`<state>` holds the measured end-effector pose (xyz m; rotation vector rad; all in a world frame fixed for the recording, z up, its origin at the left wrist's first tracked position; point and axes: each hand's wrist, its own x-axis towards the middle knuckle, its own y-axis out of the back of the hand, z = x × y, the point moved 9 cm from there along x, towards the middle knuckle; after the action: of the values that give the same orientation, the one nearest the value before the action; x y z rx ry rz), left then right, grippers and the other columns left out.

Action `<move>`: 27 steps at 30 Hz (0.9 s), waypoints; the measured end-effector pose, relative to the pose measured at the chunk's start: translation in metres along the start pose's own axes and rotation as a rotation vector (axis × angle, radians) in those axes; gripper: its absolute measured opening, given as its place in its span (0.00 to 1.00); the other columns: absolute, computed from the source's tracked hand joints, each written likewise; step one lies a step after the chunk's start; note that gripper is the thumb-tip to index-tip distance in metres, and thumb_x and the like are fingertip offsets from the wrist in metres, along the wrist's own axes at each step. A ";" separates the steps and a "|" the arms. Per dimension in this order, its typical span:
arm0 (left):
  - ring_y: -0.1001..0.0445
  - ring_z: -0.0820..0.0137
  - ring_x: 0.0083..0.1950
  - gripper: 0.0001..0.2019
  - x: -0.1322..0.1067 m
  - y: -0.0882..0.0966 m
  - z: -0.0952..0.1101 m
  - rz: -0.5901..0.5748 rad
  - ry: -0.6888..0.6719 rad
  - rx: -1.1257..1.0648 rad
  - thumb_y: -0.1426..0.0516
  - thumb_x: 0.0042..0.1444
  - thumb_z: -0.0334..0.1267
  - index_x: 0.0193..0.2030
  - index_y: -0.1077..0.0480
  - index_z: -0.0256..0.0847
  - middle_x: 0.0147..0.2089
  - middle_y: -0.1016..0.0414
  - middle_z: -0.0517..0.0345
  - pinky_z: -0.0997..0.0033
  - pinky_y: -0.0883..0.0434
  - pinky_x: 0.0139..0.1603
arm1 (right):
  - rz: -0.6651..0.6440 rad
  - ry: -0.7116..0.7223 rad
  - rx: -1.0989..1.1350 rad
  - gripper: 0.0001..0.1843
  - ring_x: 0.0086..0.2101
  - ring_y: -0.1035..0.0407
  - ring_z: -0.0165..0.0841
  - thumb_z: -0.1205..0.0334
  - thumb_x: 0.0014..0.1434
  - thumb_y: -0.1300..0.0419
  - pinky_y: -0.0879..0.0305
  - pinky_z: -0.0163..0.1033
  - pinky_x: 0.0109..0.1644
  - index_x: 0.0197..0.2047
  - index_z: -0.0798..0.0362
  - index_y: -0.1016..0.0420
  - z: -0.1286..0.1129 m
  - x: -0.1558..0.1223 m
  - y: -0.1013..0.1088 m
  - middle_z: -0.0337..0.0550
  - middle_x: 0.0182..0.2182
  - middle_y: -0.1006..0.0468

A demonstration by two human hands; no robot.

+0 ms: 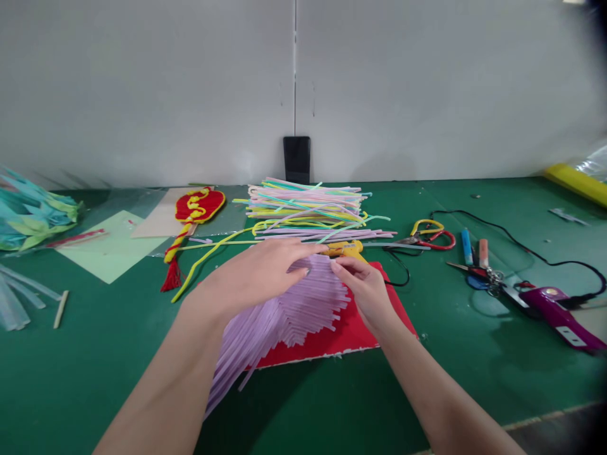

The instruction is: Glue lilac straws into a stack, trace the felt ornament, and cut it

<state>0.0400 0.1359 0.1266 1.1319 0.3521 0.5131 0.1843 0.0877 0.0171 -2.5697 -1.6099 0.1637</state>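
Note:
A leaf-shaped piece of lavender pipe cleaners, set side by side in a V pattern, lies in front of me, with long loose ends trailing to the lower left. My left hand rests across its upper part, fingers stretched out and thumb apart from them. At the upper right edge, my right hand pinches the pipe cleaners between thumb and fingers. Beneath the piece is a red sheet. A yellow glue gun lies just beyond my fingertips, partly hidden.
Bundled colored pipe cleaners lie behind, with a black phone against the wall. At right are scissors, markers, keys and a purple corded tool. A red-yellow tasseled ornament and green paper lie left.

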 end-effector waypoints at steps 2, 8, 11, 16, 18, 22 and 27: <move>0.33 0.65 0.60 0.22 -0.001 0.004 -0.005 0.034 0.040 -0.003 0.51 0.63 0.39 0.64 0.38 0.52 0.63 0.32 0.64 0.66 0.37 0.60 | 0.006 -0.002 -0.008 0.13 0.34 0.29 0.34 0.49 0.44 0.30 0.32 0.41 0.41 0.31 0.48 0.19 0.000 0.000 0.001 0.40 0.31 0.20; 0.33 0.67 0.61 0.22 -0.002 0.005 -0.012 0.037 0.055 0.000 0.51 0.63 0.40 0.64 0.38 0.53 0.63 0.32 0.66 0.68 0.38 0.62 | 0.029 -0.029 0.000 0.14 0.32 0.29 0.33 0.49 0.43 0.29 0.32 0.40 0.39 0.31 0.48 0.19 0.002 0.000 0.002 0.39 0.29 0.20; 0.32 0.68 0.60 0.21 -0.001 0.004 -0.006 0.020 -0.013 -0.009 0.52 0.64 0.38 0.62 0.36 0.56 0.62 0.32 0.68 0.69 0.37 0.60 | 0.044 -0.047 0.025 0.14 0.33 0.29 0.33 0.49 0.43 0.29 0.32 0.40 0.40 0.31 0.48 0.19 0.005 0.000 0.003 0.39 0.30 0.20; 0.29 0.67 0.55 0.19 0.000 -0.001 -0.006 -0.030 0.030 -0.005 0.53 0.65 0.38 0.58 0.33 0.61 0.57 0.28 0.67 0.66 0.33 0.54 | 0.040 -0.064 0.045 0.13 0.32 0.29 0.32 0.50 0.42 0.29 0.33 0.39 0.40 0.30 0.48 0.19 0.008 0.001 0.003 0.39 0.29 0.20; 0.29 0.68 0.55 0.19 0.001 -0.002 -0.007 -0.033 0.045 -0.006 0.52 0.64 0.37 0.58 0.33 0.60 0.57 0.28 0.67 0.67 0.33 0.53 | 0.040 -0.060 0.028 0.14 0.32 0.30 0.32 0.50 0.42 0.29 0.33 0.39 0.39 0.30 0.48 0.19 0.007 0.001 0.003 0.39 0.29 0.20; 0.29 0.67 0.56 0.17 0.001 -0.004 -0.009 -0.023 0.065 -0.001 0.52 0.64 0.38 0.57 0.32 0.54 0.58 0.29 0.65 0.66 0.34 0.54 | 0.026 -0.032 -0.013 0.13 0.32 0.30 0.32 0.50 0.43 0.29 0.33 0.39 0.39 0.31 0.48 0.19 0.002 -0.001 0.001 0.39 0.30 0.20; 0.33 0.63 0.61 0.19 0.001 -0.006 -0.005 -0.023 0.045 0.046 0.52 0.64 0.39 0.61 0.35 0.50 0.62 0.32 0.60 0.63 0.34 0.57 | 0.021 -0.015 -0.035 0.13 0.32 0.30 0.32 0.50 0.44 0.30 0.33 0.39 0.37 0.31 0.48 0.19 -0.001 -0.001 0.001 0.39 0.30 0.20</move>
<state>0.0392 0.1383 0.1186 1.1612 0.4170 0.5131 0.1848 0.0863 0.0176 -2.6190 -1.6053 0.1580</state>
